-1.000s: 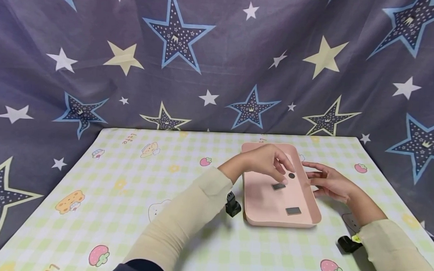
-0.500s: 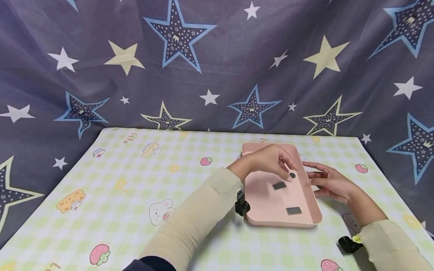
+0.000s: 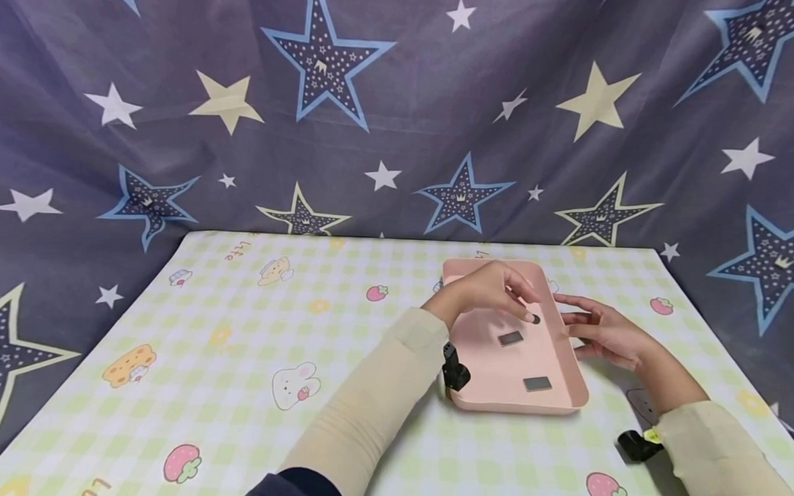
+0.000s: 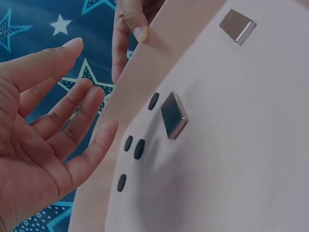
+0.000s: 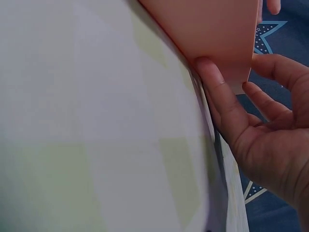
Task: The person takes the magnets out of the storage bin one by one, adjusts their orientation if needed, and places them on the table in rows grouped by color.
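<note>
A shallow pink tray [image 3: 487, 390] sits right of centre on the table. Over its far half hovers my left hand [image 3: 487, 289], fingers spread and lightly bent, the thumb by a small black disc [image 3: 536, 319]. In the left wrist view that hand [image 4: 53, 130] grips nothing, and several black discs [image 4: 139, 149] show on the tray floor. Two grey rectangular blocks lie in the tray: one near the middle [image 3: 510, 338], one nearer the front [image 3: 537, 384]. My right hand [image 3: 604, 334] touches the tray's right wall from outside, its fingertips [image 5: 210, 70] against the pink side.
A checked tablecloth [image 3: 236, 330] with cartoon prints covers the table. Behind it hangs a dark curtain [image 3: 402, 109] with stars. A small black device [image 3: 456, 370] is at the left wrist, another black device [image 3: 639, 446] at the right wrist.
My left hand and forearm have shifted a little to the right over the tray, bringing the thumb closer to the black disc. The right hand, tray and blocks stay as they were.
</note>
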`<act>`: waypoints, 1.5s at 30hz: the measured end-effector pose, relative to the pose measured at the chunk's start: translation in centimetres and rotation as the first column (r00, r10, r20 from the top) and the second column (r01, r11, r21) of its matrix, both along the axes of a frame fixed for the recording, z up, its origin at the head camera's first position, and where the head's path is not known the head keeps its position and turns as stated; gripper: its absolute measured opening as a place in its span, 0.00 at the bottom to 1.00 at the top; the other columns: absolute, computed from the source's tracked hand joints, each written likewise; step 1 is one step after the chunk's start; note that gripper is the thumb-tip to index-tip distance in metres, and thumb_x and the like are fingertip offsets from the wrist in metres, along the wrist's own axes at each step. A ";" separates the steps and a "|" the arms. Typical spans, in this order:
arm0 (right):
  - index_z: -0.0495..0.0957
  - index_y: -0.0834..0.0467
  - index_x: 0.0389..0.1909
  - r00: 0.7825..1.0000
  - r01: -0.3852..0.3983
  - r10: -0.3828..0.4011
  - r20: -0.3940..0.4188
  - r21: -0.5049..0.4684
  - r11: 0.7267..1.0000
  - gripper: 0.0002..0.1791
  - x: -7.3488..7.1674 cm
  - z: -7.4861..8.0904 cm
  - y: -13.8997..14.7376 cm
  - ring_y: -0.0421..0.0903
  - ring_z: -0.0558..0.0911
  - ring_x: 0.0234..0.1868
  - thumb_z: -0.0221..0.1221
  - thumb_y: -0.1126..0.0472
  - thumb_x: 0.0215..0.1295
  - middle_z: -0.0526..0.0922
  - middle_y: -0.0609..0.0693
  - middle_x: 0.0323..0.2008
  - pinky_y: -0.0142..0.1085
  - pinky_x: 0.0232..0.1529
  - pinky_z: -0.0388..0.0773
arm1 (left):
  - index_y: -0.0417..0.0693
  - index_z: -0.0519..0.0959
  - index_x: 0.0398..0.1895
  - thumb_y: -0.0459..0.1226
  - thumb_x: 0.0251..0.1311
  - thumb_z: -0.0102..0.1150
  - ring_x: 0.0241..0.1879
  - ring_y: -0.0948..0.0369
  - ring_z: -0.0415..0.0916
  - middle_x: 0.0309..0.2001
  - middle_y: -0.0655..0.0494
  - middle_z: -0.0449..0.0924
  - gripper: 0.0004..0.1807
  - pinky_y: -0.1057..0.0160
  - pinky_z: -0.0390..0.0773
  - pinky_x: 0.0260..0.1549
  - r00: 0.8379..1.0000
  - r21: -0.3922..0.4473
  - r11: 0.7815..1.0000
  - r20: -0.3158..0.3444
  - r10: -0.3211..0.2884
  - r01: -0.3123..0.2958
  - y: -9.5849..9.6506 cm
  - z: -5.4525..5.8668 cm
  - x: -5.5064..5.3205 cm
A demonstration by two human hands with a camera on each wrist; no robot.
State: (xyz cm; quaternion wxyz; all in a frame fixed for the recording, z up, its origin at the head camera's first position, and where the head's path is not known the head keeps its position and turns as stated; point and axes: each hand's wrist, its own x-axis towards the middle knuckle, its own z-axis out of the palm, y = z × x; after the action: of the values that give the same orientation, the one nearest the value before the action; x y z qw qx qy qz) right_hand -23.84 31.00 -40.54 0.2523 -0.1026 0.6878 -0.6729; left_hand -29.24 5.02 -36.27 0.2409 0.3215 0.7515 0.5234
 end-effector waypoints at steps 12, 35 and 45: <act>0.48 0.59 0.76 1.000 0.018 -0.018 0.022 -0.028 0.999 0.37 0.1 0.1 -0.1 0.49 0.83 0.49 0.54 0.70 0.71 0.79 0.50 0.53 0.45 0.42 0.83 | 0.39 0.85 0.46 0.24 0.48 0.70 0.33 0.69 0.80 0.44 0.50 0.86 0.19 0.65 0.78 0.27 1.000 -0.170 0.985 0.015 0.004 -0.001 0.4 -2.2 -0.4; 0.50 0.58 0.76 1.000 0.021 -0.020 0.013 -0.052 0.998 0.36 0.2 -0.1 -0.1 0.49 0.83 0.49 0.54 0.70 0.70 0.78 0.50 0.53 0.45 0.41 0.83 | 0.43 0.88 0.34 0.19 0.42 0.70 0.24 0.70 0.75 0.26 0.59 0.84 0.16 0.74 0.76 0.23 0.975 -0.394 0.919 -0.209 -0.077 -0.012 1.6 -2.8 0.3; 0.54 0.57 0.74 1.000 0.015 -0.016 -0.001 -0.057 0.998 0.34 0.2 -0.2 -0.1 0.49 0.83 0.49 0.54 0.70 0.70 0.79 0.51 0.53 0.44 0.41 0.83 | 0.45 0.88 0.33 0.23 0.43 0.72 0.24 0.71 0.74 0.25 0.62 0.82 0.13 0.77 0.74 0.26 0.953 -0.459 0.888 -0.278 -0.116 -0.026 1.5 -2.4 0.3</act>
State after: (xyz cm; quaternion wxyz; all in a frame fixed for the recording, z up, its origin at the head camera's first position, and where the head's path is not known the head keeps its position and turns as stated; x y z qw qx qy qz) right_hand -23.60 30.91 -40.70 0.2436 -0.1050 0.6691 -0.6943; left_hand -28.93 6.51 -38.71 0.2059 0.3484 0.8733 0.2711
